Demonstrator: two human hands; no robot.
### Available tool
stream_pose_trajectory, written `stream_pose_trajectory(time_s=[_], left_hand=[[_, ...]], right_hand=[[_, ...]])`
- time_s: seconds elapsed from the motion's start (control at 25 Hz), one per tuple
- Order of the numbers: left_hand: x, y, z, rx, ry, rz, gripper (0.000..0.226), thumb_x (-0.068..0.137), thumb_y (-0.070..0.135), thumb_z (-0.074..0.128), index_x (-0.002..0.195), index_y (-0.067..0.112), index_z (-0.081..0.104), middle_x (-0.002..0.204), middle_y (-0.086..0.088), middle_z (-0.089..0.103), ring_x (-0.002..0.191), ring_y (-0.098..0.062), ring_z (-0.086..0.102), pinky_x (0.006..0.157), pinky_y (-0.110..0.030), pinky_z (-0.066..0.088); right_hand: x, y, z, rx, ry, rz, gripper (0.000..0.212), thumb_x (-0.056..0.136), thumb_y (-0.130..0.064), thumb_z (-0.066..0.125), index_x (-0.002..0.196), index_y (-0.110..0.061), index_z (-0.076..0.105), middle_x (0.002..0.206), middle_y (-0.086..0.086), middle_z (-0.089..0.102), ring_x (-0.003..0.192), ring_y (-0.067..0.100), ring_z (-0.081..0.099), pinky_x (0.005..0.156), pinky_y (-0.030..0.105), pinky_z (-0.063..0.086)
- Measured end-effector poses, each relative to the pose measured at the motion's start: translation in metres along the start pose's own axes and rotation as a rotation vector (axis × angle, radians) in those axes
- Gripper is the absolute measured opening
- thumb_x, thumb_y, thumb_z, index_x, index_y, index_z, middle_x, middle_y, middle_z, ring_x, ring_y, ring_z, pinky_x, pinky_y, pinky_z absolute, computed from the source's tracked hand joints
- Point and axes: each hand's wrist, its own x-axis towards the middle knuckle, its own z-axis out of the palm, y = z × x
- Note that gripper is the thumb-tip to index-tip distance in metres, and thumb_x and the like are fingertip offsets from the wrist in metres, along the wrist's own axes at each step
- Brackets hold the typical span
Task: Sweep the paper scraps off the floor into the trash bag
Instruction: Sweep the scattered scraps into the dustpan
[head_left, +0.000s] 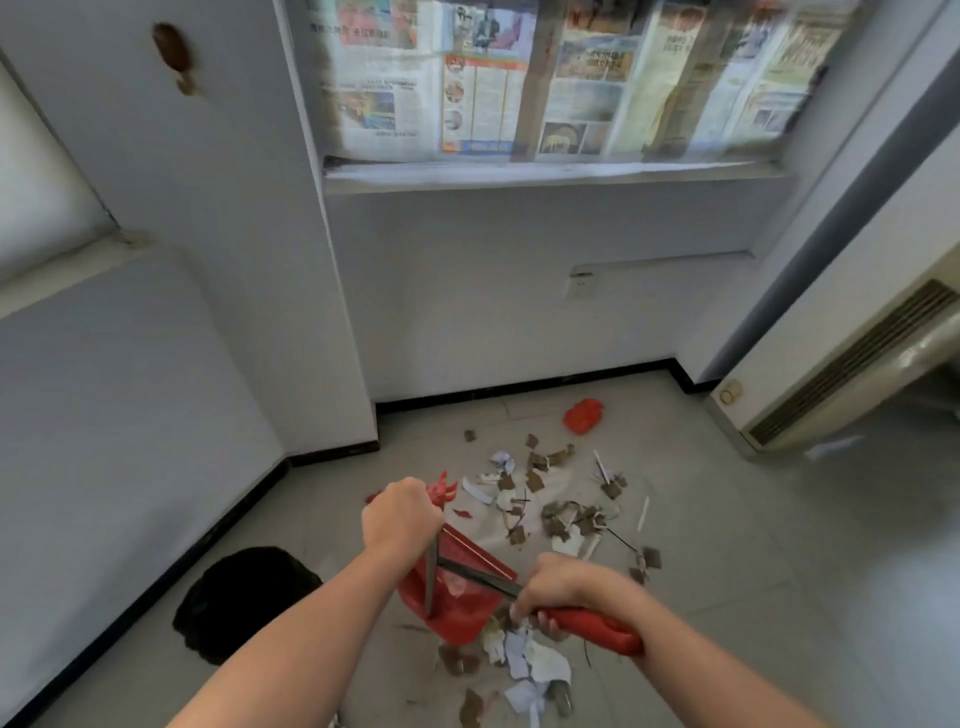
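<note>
Brown and white paper scraps (558, 512) lie scattered over the grey floor tiles, with another clump (524, 662) close to my feet. My left hand (400, 512) grips the top of the metal handle of a red dustpan (457, 592), which rests on the floor between my arms. My right hand (558, 590) is closed around the red handle of a broom (597, 629), whose dark shaft crosses over the dustpan. A black trash bag (244, 603) sits on the floor to the left, near the wall.
A crumpled red object (584, 415) lies near the far wall. A floor-standing air conditioner unit (841, 379) occupies the right side. White walls with black skirting enclose the corner; a newspaper-covered window (545, 78) sits above.
</note>
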Motion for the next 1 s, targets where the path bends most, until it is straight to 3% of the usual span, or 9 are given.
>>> stream_pose_trajectory(time_s=[0.12, 0.24, 0.4, 0.48, 0.56, 0.64, 0.76, 1.0], left_hand=[[-0.004, 0.023, 0.012, -0.072, -0.042, -0.092, 0.012, 0.080, 0.013, 0.052, 0.068, 0.011, 0.057, 0.072, -0.005, 0.063, 0.065, -0.027, 0.061, 0.058, -0.030, 0.048], [0.007, 0.049, 0.009, -0.182, -0.035, -0.158, 0.012, 0.085, 0.019, 0.054, 0.076, 0.012, 0.058, 0.080, -0.006, 0.060, 0.073, -0.029, 0.056, 0.064, -0.032, 0.044], [0.040, 0.081, 0.001, -0.186, 0.019, -0.050, 0.003, 0.083, 0.017, 0.054, 0.082, 0.015, 0.054, 0.082, -0.010, 0.061, 0.080, -0.033, 0.061, 0.063, -0.033, 0.044], [0.058, 0.096, 0.006, -0.259, -0.088, -0.039, 0.012, 0.081, 0.013, 0.052, 0.093, 0.010, 0.051, 0.082, -0.014, 0.063, 0.069, -0.032, 0.063, 0.055, -0.031, 0.044], [0.070, 0.113, 0.013, -0.487, -0.321, -0.078, 0.004, 0.080, 0.003, 0.052, 0.084, 0.004, 0.050, 0.063, -0.013, 0.059, 0.044, -0.022, 0.052, 0.044, -0.028, 0.041], [0.088, 0.130, 0.017, -0.625, -0.451, -0.113, 0.012, 0.080, 0.000, 0.056, 0.072, 0.006, 0.049, 0.049, -0.006, 0.047, 0.037, -0.016, 0.041, 0.043, -0.026, 0.037], [0.115, 0.145, 0.023, -0.594, -0.369, -0.082, 0.024, 0.077, 0.021, 0.071, 0.065, 0.010, 0.053, 0.050, -0.002, 0.044, 0.041, -0.017, 0.041, 0.045, -0.025, 0.033], [0.148, 0.175, 0.046, -0.448, -0.188, -0.080, 0.033, 0.079, 0.037, 0.061, 0.056, 0.019, 0.045, 0.053, 0.000, 0.048, 0.049, -0.020, 0.047, 0.051, -0.029, 0.039]], right_hand=[[-0.015, 0.015, -0.023, -0.065, 0.055, -0.046, 0.012, 0.083, 0.006, 0.058, 0.079, -0.004, 0.053, 0.050, 0.002, 0.056, 0.035, 0.007, 0.050, 0.037, 0.018, 0.043], [-0.026, 0.029, -0.050, -0.104, 0.134, -0.060, 0.009, 0.081, 0.005, 0.059, 0.082, -0.001, 0.053, 0.050, 0.004, 0.054, 0.034, 0.010, 0.050, 0.038, 0.021, 0.044], [-0.024, 0.038, -0.084, -0.080, 0.253, -0.158, 0.015, 0.079, 0.002, 0.059, 0.093, 0.002, 0.056, 0.055, 0.007, 0.054, 0.035, 0.011, 0.050, 0.039, 0.023, 0.046], [-0.021, 0.037, -0.099, -0.036, 0.302, -0.213, 0.020, 0.079, 0.001, 0.059, 0.099, 0.002, 0.058, 0.058, 0.005, 0.053, 0.037, 0.011, 0.049, 0.039, 0.023, 0.046], [-0.017, 0.033, -0.115, 0.103, 0.273, -0.218, 0.025, 0.080, -0.001, 0.058, 0.105, 0.002, 0.059, 0.062, 0.004, 0.053, 0.042, 0.011, 0.050, 0.041, 0.023, 0.046], [-0.008, 0.027, -0.137, 0.239, 0.177, -0.195, 0.020, 0.083, -0.003, 0.056, 0.103, -0.002, 0.055, 0.066, 0.003, 0.050, 0.044, 0.009, 0.048, 0.040, 0.021, 0.044], [0.005, 0.022, -0.175, 0.271, 0.204, -0.182, 0.007, 0.086, -0.003, 0.055, 0.092, -0.005, 0.051, 0.062, 0.001, 0.046, 0.040, 0.007, 0.042, 0.036, 0.018, 0.036], [0.048, 0.047, -0.266, 0.129, 0.350, -0.108, 0.008, 0.083, 0.000, 0.054, 0.091, 0.000, 0.056, 0.056, 0.006, 0.046, 0.035, 0.011, 0.043, 0.036, 0.020, 0.037]])
